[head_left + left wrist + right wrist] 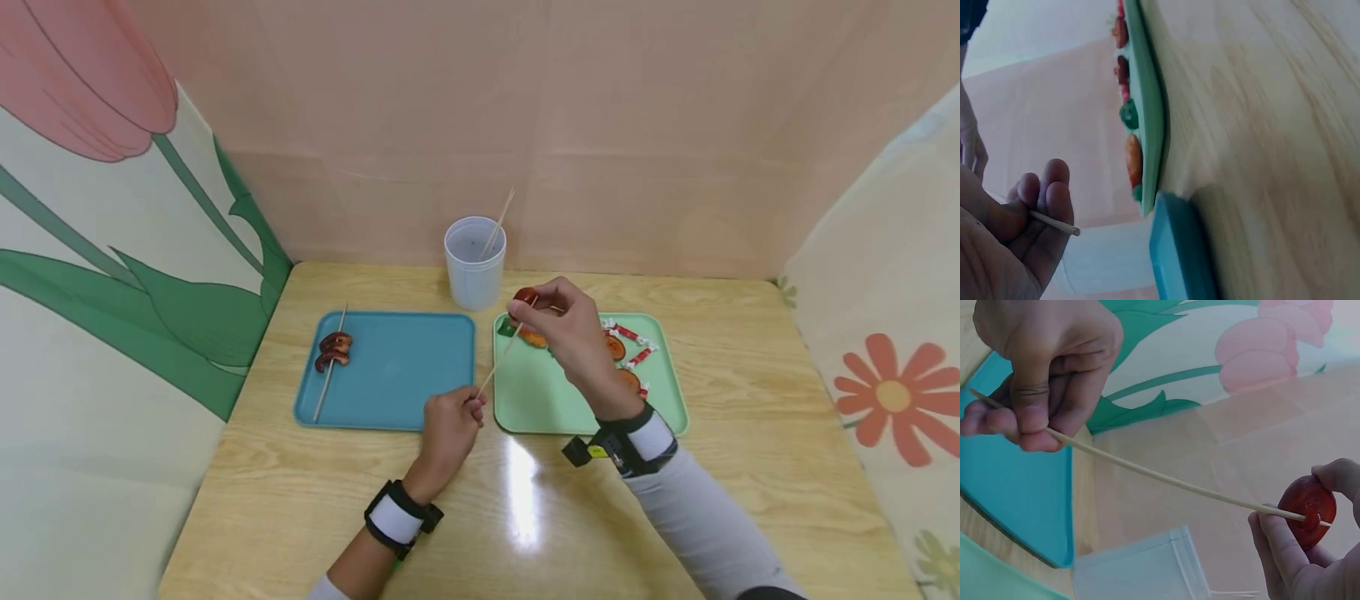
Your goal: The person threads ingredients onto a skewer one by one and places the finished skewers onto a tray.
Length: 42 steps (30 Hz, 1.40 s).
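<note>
Pinching a wooden skewer (1172,480), the left hand (452,425) has a narrow grip; the right hand (573,333) holds a glossy red food piece (1304,497) (skewer tip through it).

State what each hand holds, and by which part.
The left hand pinches the thin pale wooden skewer near its blunt end; the right hand grips the round red piece by its edges.

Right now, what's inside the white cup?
Thin wooden skewers lean in the white cup, their tops poking out. Their lower ends and the cup's bottom are hidden behind its front wall.
</note>
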Tool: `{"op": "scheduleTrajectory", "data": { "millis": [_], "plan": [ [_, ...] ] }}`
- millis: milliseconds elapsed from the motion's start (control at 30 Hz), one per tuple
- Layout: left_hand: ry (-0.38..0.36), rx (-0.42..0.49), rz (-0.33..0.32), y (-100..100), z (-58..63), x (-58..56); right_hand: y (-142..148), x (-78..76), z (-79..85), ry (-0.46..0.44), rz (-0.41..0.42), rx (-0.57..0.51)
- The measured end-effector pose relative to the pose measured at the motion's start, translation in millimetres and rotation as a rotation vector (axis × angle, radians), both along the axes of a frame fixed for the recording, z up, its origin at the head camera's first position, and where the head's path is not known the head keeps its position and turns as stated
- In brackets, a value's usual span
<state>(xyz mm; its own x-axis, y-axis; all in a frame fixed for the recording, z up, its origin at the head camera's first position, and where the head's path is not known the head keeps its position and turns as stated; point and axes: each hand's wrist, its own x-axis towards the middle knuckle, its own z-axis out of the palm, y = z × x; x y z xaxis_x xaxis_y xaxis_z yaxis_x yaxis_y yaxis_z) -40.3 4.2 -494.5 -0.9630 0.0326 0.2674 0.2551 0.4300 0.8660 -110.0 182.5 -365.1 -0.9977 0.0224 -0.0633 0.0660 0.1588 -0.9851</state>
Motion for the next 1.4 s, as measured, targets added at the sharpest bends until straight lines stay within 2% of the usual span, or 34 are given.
{"op": "scheduleTrajectory", "data": {
  "millis": [133,367,600,667,767,900,967,1033,1167,1233,1400],
  "plan": [
    [-0.014,0.019,0.003,-1,-2.2,1.7,-1,-0.5,-4.7,-0.005,0.015,-0.001],
    [0.010,0.048,-0.018,2,-9.1,1.8,-6,0.5,-5.0,0.025,0.010,0.000],
    [0.118,-0.022,0.000,7,1.3,-3.0,-15,0.9,3.2,0.185,-0.078,0.126],
    [0.134,-0.031,0.007,10,4.1,-3.9,-18,0.4,4.0,0.241,-0.106,0.127],
    [0.124,0.003,0.002,13,6.5,-2.9,-22,-0.1,4.2,0.295,-0.128,0.143],
    [0.073,0.085,-0.014,18,8.9,-1.4,-27,-0.4,2.7,0.334,-0.158,0.146],
    [0.055,0.109,-0.014,19,9.9,-1.6,-29,0.8,-0.4,0.339,-0.169,0.120],
    [0.068,0.105,-0.007,18,13.0,-3.8,-33,3.1,-6.5,0.320,-0.157,0.081],
    [0.161,0.036,0.027,14,26.6,-13.5,-40,8.6,-20.2,0.258,-0.109,0.020],
    [0.189,0.012,0.036,12,32.1,-18.7,-43,9.2,-25.8,0.256,-0.105,-0.001],
    [0.179,0.016,0.035,6,31.0,-21.4,-48,8.5,-32.8,0.274,-0.090,-0.025]
  ]
}}
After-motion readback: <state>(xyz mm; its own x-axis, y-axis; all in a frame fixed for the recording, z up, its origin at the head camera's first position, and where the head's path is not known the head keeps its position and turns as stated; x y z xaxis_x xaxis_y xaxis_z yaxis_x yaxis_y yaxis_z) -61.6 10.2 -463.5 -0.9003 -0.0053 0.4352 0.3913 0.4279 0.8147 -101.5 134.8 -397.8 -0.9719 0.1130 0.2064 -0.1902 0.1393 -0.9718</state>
